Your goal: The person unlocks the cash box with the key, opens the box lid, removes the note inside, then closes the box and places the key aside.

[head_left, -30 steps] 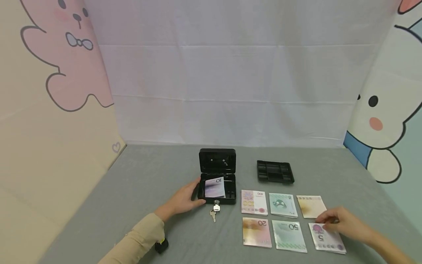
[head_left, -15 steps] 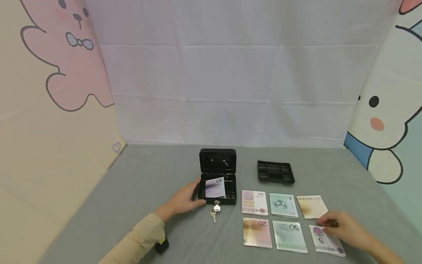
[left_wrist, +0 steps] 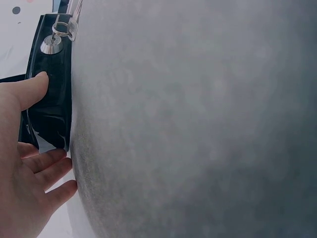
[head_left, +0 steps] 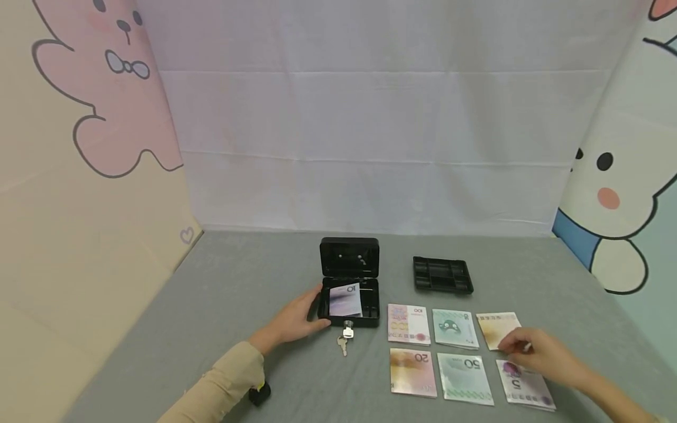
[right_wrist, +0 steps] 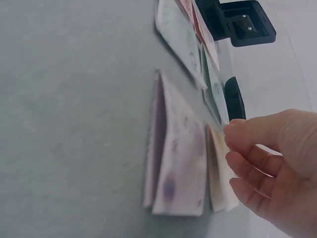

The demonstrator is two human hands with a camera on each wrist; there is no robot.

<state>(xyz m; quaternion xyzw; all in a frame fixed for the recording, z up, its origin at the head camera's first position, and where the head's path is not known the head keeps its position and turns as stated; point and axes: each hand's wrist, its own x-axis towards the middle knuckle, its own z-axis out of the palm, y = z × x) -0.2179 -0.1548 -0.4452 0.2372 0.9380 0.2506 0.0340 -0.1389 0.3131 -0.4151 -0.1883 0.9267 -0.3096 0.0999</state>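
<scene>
A small black cash box [head_left: 349,322] stands with its lid raised. A purple 10 banknote [head_left: 345,301] lies in it. My left hand [head_left: 291,319] grips the box's front left corner; in the left wrist view the thumb presses the front and the fingers lie along the side. Keys [head_left: 342,342] hang from the front lock. My right hand [head_left: 545,356] is over the lower right corner of a folded yellowish banknote [head_left: 494,329], fingers bent, thumb and forefinger tips close together. Whether they pinch its edge is hidden. Just below lies a stack of folded 5 banknotes [head_left: 523,388].
More folded notes lie in two rows: a 100 note [head_left: 407,323], a green note [head_left: 455,329], a 20 note [head_left: 412,373] and a 50 note [head_left: 465,379]. Behind them sits a black compartment tray [head_left: 442,276]. A white curtain [head_left: 370,147] closes off the back of the grey table [head_left: 254,258].
My right hand has shifted off the top edge of the 5 notes, up and left onto the yellowish note. The 5 stack slid slightly toward me early on. My left hand stays put.
</scene>
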